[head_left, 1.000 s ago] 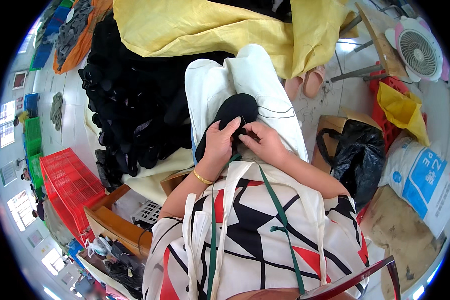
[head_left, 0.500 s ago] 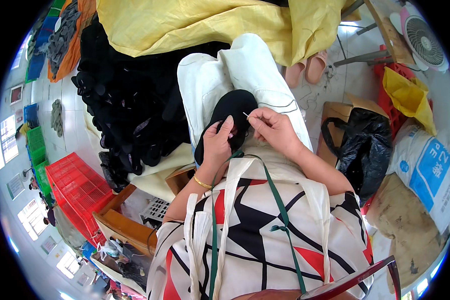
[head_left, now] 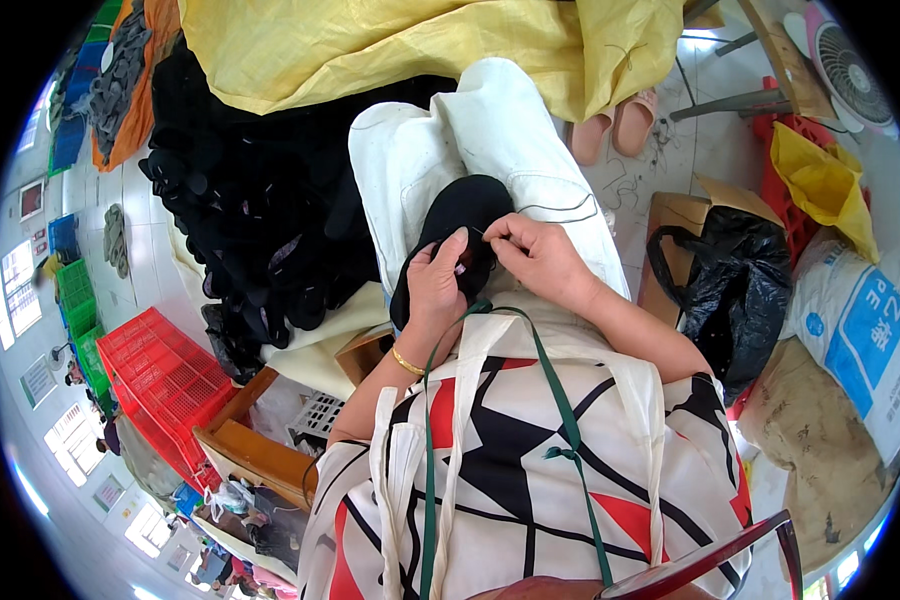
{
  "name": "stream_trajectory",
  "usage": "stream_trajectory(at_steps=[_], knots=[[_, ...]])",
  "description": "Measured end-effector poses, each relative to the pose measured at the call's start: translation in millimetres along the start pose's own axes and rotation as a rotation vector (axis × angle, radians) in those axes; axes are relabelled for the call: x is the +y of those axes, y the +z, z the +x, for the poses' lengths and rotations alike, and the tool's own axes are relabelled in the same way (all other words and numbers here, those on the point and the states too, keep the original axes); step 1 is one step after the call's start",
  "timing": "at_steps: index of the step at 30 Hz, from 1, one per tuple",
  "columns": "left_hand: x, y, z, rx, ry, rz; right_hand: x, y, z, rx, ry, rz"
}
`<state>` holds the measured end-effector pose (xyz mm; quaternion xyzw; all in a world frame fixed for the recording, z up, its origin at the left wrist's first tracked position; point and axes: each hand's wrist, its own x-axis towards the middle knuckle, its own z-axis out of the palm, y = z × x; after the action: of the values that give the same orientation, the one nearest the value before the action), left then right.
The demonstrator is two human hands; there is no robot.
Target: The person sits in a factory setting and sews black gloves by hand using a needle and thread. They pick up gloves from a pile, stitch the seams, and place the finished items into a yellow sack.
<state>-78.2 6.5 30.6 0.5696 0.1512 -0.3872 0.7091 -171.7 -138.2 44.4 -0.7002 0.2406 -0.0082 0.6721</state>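
Note:
On my lap rests a black, soft fabric piece with a rounded end and a small pinkish patch near its opening. Whether it is a slipper or a cap I cannot tell. My left hand grips its near left side, thumb raised along the edge, other fingers partly hidden. At its right edge, my right hand is pinched on a thin needle-like sliver, its tip against the black fabric. White cloth covers my legs beneath it.
A heap of similar black pieces lies left of my knees, and yellow sheeting ahead. Red crates and a wooden drawer stand left. On the right are a black plastic bag, a cardboard box, sacks and a fan.
My right hand has shifted slightly left, bringing the thin sliver closer to the black piece. The left hand keeps its grip. The view has tilted a little.

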Motion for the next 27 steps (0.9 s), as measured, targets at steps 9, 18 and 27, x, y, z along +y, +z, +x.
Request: stream_trajectory(at_steps=[9, 18, 27], knots=[[2.4, 2.4, -2.9, 0.01, -0.016, -0.005, -0.5, -4.3, 2.5, -0.052, -0.015, -0.038], [-5.2, -1.2, -10.2, -0.063, -0.018, 0.028, -3.7, -7.3, 9.8, -0.157, 0.157, 0.088], [3.6, -5.0, 3.4, -0.038, -0.075, 0.105, 13.0, 0.6, 3.5, -0.057, -0.103, -0.096]])
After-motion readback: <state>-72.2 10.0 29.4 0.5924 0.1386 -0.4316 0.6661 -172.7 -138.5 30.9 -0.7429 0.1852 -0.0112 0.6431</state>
